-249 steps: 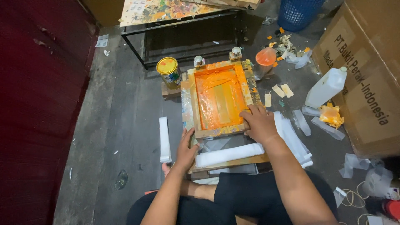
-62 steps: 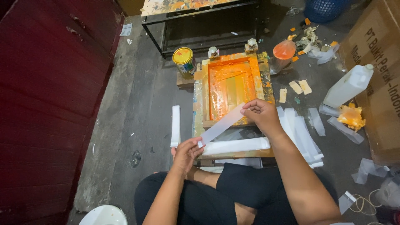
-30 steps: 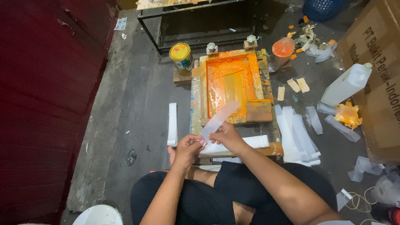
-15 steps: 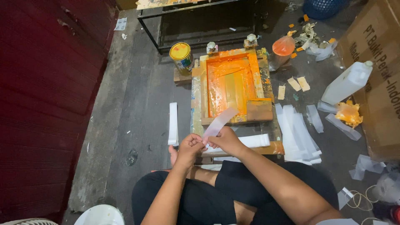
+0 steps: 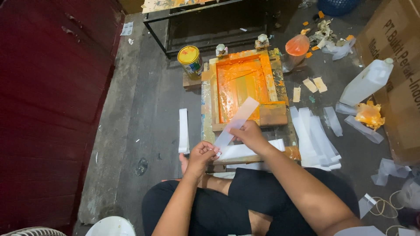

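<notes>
We sit cross-legged on the grey floor (image 5: 144, 109), and both hands are on one pale translucent strip (image 5: 236, 122). Our left hand (image 5: 200, 154) pinches its lower end, fingers curled shut around it. Our right hand (image 5: 249, 133) grips the strip near its middle, fingers closed on it. The strip slants up over the near edge of the orange-stained wooden screen frame (image 5: 243, 87). A brown squeegee block (image 5: 273, 114) rests on the frame's near right corner. Just beyond the frame's far left corner stands a yellow-lidded paint can (image 5: 190, 61). More white strips (image 5: 315, 140) lie stacked right of the frame, and one strip (image 5: 183, 130) lies left of it.
</notes>
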